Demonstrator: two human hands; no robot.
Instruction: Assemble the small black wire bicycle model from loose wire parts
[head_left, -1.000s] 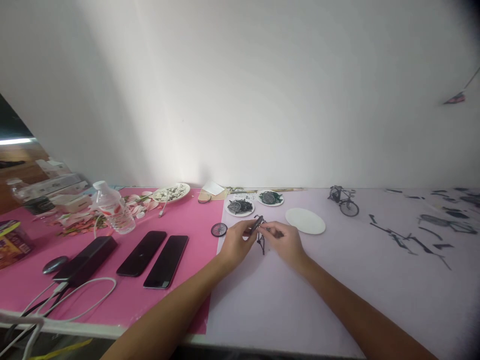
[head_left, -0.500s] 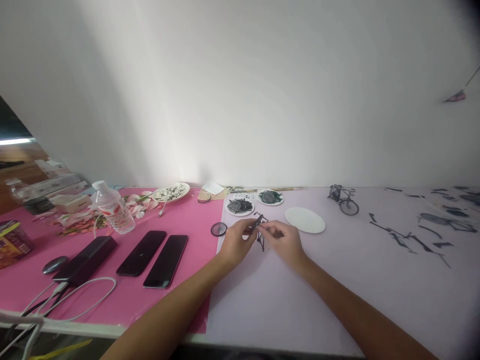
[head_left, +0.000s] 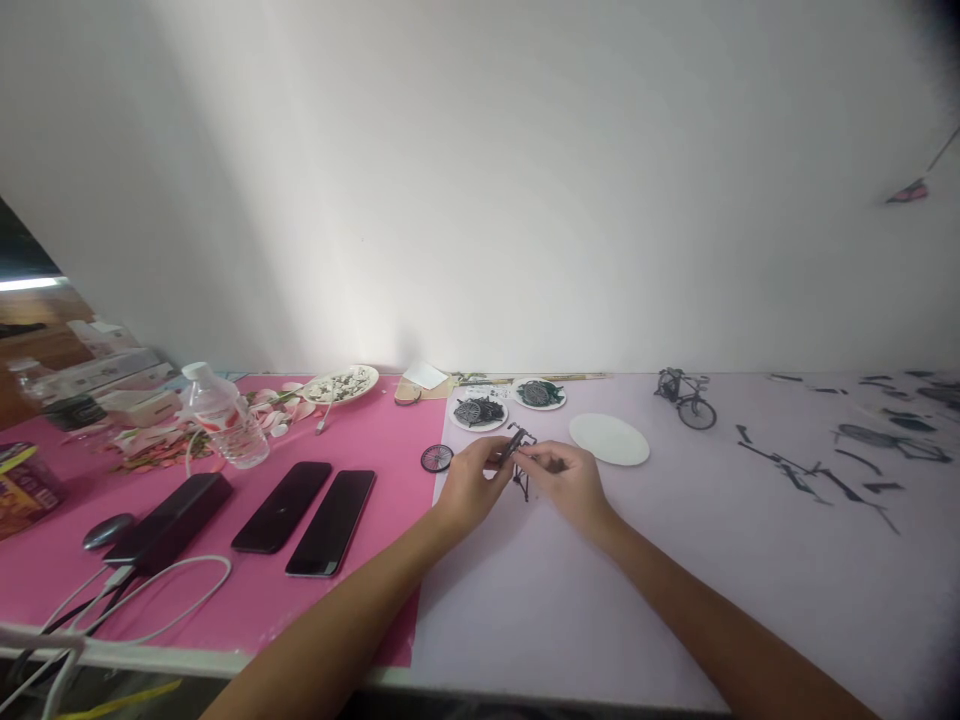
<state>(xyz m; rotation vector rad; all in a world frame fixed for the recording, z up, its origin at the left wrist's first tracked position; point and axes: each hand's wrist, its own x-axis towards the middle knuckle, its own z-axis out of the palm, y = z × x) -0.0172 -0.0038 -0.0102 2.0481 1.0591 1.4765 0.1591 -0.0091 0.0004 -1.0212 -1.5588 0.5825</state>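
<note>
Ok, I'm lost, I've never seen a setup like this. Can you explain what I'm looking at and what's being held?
No machine here: the left hand and right hand are a person's own bare hands. The view comes from a camera worn on that person's head, looking forward and down.

The table is pink toward the left and pale lilac toward the right. On the pink part are two phones and a clear bottle, among other things; a spoked wheel lies near the color border. Beyond the hands are plates of dark parts, a bare white plate and a model bicycle.

The left hand pinches a small dark piece. The right fingertips meet it, but their exact grip is too small to make out.
</note>
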